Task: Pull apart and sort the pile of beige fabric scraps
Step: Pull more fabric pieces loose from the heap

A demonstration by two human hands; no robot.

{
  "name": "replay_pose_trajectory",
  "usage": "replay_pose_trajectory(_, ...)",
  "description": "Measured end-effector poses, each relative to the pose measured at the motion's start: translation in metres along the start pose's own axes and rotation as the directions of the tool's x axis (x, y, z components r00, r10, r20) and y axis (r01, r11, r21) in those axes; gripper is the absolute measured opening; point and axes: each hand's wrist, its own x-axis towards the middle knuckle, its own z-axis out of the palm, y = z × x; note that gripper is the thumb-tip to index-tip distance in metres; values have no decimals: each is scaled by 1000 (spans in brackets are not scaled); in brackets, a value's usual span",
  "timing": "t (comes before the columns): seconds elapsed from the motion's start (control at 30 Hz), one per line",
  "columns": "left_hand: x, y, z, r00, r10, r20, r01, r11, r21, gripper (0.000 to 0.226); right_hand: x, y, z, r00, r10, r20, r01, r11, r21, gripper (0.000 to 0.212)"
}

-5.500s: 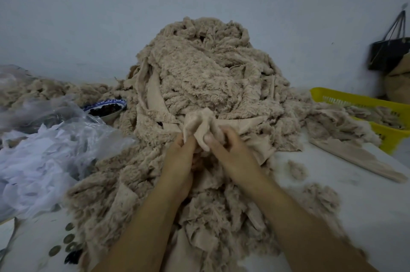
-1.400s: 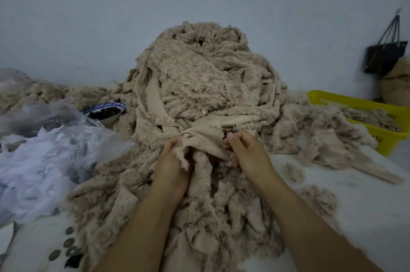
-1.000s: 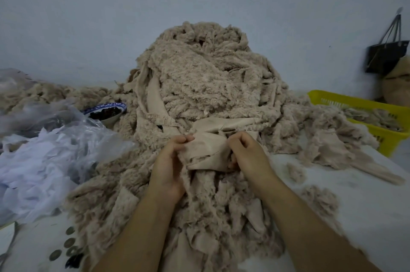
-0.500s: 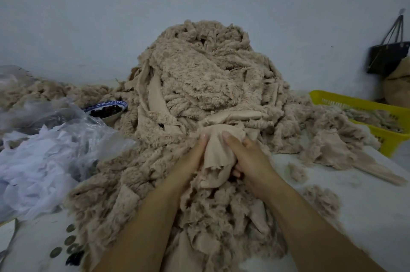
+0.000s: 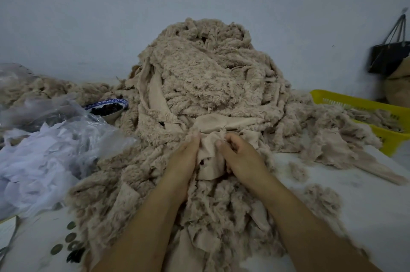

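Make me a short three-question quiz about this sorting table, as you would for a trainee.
1. True or false: the yellow basket stands to the right of the pile of beige fabric scraps.
2. What do the left hand and right hand hold between them? A) a smooth beige scrap B) a bowl C) a white plastic bag
3. Short answer: what hangs on the wall at the far right?

Key: 1 true; 2 A; 3 a black bag.

Small textile workroom, heaped fabric scraps point(image 5: 206, 85) on table point(image 5: 366, 200), yellow sorting basket point(image 5: 390, 112), bare wall point(image 5: 88, 16)
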Motion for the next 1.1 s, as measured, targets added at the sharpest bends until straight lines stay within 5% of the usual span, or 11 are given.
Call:
replay_pose_trajectory(0.13, -4, 1, 3, 986, 27, 166, -48, 992, 119, 56, 0, -4, 1, 999, -35, 36, 36, 999, -36, 15)
replay_pose_trajectory(0.23, -3, 0, 9, 998, 54, 36, -58, 991, 121, 32, 0, -4, 2, 998, -13, 55, 15, 999, -47, 9)
replay_pose_trajectory(0.3, -4, -1, 13, 994, 66, -88, -52, 988, 144, 31, 1, -3, 3, 998, 7, 58, -1, 995, -103, 24)
replay_pose_trajectory(0.57, 1, -5, 18, 977, -6, -211, -26, 989, -147, 31, -1, -13, 11, 999, -9, 45, 17, 984, -180, 39)
replay_pose_trajectory(0.63, 5, 0, 9, 961, -74, -267, -1, 963, -269, 51, -4, -11, 4, 996, 24, 86, -10, 986, -168, 39)
replay_pose_trajectory(0.73, 8, -1, -3, 975, -76, -211, 20, 967, -256, 63, -4, -3, -7, 988, 130, 86, -111, 974, -199, 40)
replay_pose_trajectory(0.83, -1, -6, 7, 997, -43, -57, 34, 988, -149, 37, 2, -1, -8, 984, 172, -40, -176, 932, -318, 37)
replay_pose_trajectory(0.9, -5, -8, 10, 1000, -22, -7, 21, 998, -60, 47, 5, -3, -9, 981, 147, -124, -180, 926, -331, 37)
replay_pose_trajectory(0.97, -6, -7, 9, 998, 56, 38, -57, 998, 13, 31, 5, -7, -10, 964, 212, -162, -237, 959, -154, 45)
replay_pose_trajectory(1.03, -11, -6, 10, 987, 116, 113, -123, 991, 56, 8, 5, -10, -11, 957, 287, -49, -277, 949, 150, 63)
replay_pose_trajectory(1.1, -15, -7, 15, 969, 162, 185, -190, 971, 146, 11, 4, -6, -7, 957, 277, 89, -290, 899, 329, 40)
